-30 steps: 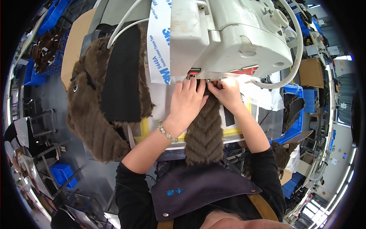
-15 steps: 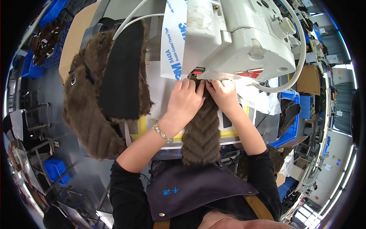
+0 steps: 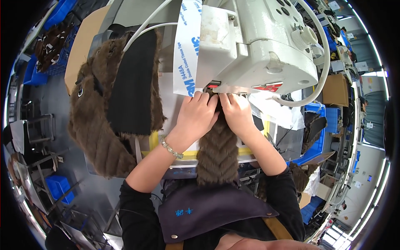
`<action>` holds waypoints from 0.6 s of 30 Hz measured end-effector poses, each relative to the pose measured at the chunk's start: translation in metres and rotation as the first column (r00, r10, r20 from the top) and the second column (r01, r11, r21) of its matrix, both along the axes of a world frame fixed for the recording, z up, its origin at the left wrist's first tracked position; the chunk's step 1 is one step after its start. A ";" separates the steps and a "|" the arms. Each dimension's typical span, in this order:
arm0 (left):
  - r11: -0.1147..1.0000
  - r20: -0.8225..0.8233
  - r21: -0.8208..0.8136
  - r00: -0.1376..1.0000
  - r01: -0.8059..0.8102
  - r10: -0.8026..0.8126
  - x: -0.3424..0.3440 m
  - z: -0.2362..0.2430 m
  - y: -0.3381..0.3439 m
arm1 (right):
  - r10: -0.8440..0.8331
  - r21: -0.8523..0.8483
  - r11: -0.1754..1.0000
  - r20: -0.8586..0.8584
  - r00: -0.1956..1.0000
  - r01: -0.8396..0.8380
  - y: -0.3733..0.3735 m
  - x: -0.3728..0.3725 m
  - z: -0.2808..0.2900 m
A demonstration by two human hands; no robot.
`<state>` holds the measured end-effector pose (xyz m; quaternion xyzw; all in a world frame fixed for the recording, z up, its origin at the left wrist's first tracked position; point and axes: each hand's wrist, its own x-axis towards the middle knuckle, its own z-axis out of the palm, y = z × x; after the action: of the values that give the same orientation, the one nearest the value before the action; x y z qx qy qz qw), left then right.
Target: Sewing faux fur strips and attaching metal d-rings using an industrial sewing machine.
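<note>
The left hand [image 3: 197, 116] and right hand [image 3: 236, 113] bunch fingers at the brown fur strip [image 3: 217, 154] beneath the sewing machine [image 3: 266, 60]; whether they pinch, I cannot tell; the strip overhangs the table's [image 3: 185, 163] front edge; best guide it straight, fingertips clear.

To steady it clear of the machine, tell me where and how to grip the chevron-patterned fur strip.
Probably pinch the fur strip by its near end, coming from the side nearest the apron: flat and extending past the table edge, it likely lets a grip close above and below. The left hand and right hand crowd its far part.
</note>
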<state>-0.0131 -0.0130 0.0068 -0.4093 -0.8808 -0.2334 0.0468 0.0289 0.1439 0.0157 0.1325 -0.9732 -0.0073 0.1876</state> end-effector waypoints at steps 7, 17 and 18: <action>0.997 0.010 0.074 1.000 -0.007 0.006 -0.007 -0.006 -0.001 | -0.015 -0.035 0.999 0.046 0.999 0.017 -0.005 0.001 0.002; 0.997 0.015 0.082 1.000 -0.011 0.010 -0.010 -0.005 -0.001 | -0.082 0.020 0.997 0.028 0.996 0.081 -0.008 0.016 -0.007; 0.996 -0.032 0.093 0.999 -0.016 0.019 -0.011 -0.003 -0.001 | -0.055 -0.032 0.998 0.015 0.998 0.055 -0.005 0.016 -0.009</action>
<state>-0.0238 -0.0141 0.0035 -0.4029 -0.8716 -0.2669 0.0820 0.0449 0.1390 0.0066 0.1026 -0.9778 0.0040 0.1827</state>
